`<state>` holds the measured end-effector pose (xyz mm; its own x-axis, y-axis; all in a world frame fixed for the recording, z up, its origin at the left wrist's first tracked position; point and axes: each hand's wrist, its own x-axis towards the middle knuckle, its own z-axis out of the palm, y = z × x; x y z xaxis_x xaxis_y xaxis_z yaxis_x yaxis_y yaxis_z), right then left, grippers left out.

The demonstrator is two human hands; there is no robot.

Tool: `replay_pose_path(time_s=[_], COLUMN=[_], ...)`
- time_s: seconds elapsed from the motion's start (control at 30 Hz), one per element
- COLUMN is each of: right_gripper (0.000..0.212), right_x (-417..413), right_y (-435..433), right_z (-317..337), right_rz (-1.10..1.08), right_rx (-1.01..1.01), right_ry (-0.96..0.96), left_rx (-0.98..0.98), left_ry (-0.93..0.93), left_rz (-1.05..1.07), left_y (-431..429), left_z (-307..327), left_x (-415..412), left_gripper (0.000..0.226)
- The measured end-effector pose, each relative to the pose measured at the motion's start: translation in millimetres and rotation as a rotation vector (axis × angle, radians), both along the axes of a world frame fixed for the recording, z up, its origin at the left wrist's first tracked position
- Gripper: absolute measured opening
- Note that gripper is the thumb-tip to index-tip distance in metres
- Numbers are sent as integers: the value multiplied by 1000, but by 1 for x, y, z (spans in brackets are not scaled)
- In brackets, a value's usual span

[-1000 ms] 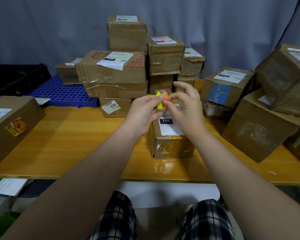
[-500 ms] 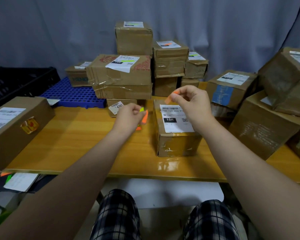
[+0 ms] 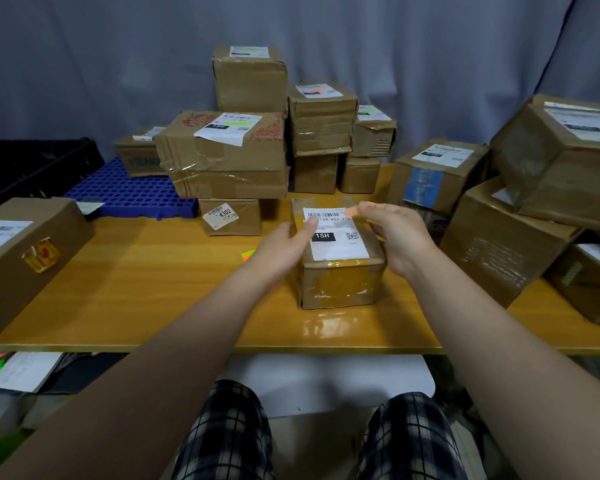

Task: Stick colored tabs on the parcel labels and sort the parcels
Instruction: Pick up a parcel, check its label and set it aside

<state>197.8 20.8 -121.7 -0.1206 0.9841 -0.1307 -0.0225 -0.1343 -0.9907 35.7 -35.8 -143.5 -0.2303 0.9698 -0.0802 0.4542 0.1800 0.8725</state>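
On our table [image 3: 146, 292], one parcel [image 3: 340, 282] stands nearest us, label [image 3: 340, 245] on top, a tab [image 3: 351, 212] at the label's far right corner. Stacked parcels [image 3: 229, 161] rise behind it, more parcels [image 3: 499, 244] crowd the right, a long parcel [image 3: 32, 271] lies left. Just left of the near parcel, perhaps a tab pad [image 3: 247, 254].

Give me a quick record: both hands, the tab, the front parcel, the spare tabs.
left hand: steadies parcel at its left edge, thumb on label
right hand: pinches orange tab at label's top right corner
tab stuck down: cannot tell
parcel: on table, label up, marked 15H
spare tabs: on table, left of left hand
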Motion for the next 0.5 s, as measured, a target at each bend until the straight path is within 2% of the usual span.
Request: replay_pose_path(time_s=[0.03, 0.07, 0.17, 0.23, 0.37, 0.43, 0.5], right_gripper=[16, 17, 14, 14, 17, 13, 18], right_x=[0, 0, 5, 6, -4, -10, -16], right_y=[-1, -1, -3, -3, -5, -4, 0], right_z=[1, 1, 6, 8, 6, 2, -3], right_rz=[-2, -4, -10, 18, 61, 47, 10], right_rx=[-16, -14, 46, 85, 223, 336, 432], right_ry=[22, 45, 143, 155, 1, -104, -223], left_rx=[-22, 19, 209, 284, 354, 366, 384], left_ry=[-121, -181, -244, -249, -244, -240, -238], left_rz=[-29, -48, -56, -59, -51, -45, -46], left_y=[1, 3, 5, 3, 3, 4, 3], left_z=[0, -1, -12, -14, -15, -14, -12], left_x=[6, 9, 11, 12, 12, 12, 12], left_gripper=[40, 42, 69, 76, 77, 77, 76])
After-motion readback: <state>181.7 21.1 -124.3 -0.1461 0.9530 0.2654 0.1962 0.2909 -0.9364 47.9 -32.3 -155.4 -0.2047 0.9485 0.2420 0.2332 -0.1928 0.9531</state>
